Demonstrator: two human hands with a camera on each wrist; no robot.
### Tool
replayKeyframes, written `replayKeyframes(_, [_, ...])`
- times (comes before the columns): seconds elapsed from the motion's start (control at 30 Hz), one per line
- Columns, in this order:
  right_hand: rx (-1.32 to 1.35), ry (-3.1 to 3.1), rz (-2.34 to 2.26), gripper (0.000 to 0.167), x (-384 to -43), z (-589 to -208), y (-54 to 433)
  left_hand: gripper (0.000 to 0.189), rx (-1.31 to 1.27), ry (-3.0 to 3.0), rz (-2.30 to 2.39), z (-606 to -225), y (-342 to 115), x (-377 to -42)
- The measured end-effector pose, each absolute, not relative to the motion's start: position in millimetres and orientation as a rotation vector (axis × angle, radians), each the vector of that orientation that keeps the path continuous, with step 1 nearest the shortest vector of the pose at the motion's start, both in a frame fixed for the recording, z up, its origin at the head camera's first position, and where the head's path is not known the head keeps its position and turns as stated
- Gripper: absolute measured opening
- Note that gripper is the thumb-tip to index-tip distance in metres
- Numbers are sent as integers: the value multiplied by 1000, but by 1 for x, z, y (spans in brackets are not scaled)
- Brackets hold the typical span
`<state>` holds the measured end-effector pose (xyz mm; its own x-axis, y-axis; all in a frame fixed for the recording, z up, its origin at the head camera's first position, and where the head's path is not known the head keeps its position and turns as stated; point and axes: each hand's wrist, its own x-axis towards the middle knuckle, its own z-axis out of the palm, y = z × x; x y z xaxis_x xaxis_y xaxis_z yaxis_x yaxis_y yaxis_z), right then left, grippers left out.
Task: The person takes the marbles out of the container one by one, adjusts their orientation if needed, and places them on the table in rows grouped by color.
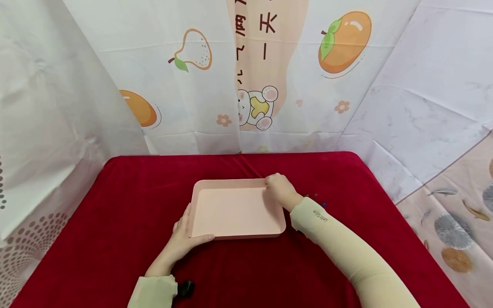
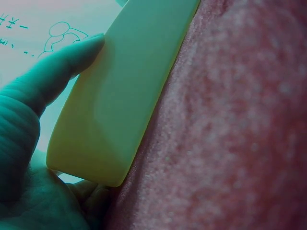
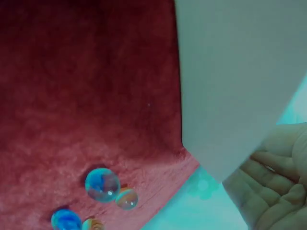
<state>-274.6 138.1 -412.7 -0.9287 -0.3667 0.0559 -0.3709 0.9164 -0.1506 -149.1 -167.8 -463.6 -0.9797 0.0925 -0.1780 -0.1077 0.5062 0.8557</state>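
Note:
A shallow pink rectangular tray (image 1: 236,211) lies on the red cloth with its inside facing up and nothing in it. My left hand (image 1: 181,239) holds its near left corner, thumb along the front rim and fingers along the left side. In the left wrist view, the thumb rests on the upper edge of the tray wall (image 2: 115,96). At the far right corner, my right hand (image 1: 282,190) grips the rim with curled fingers. The right wrist view has the tray's outer wall (image 3: 230,86) beside that hand (image 3: 276,184).
Several glass marbles, among them a blue one (image 3: 102,184) and an orange one (image 3: 127,198), lie on the red cloth (image 1: 127,222) right of the tray, partly hidden by the right arm in the head view. A printed curtain (image 1: 215,94) hangs behind the table.

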Motion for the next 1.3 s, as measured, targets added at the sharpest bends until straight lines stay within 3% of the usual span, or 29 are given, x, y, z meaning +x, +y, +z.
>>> replayKeyframes(0.3, [633,-3030,-111,14,-271,-425,122,126,0,2553,1480,-466,-170,-151])
replayKeyframes(0.73, [610,-3016,-188,16,-270,-436,117,127,-11,2551,1487,-468,-169,-152])
replayKeyframes(1.3, [505,-3057,179,20,-274,-428,132,126,-11,2547,1474,-465,-169,-151])
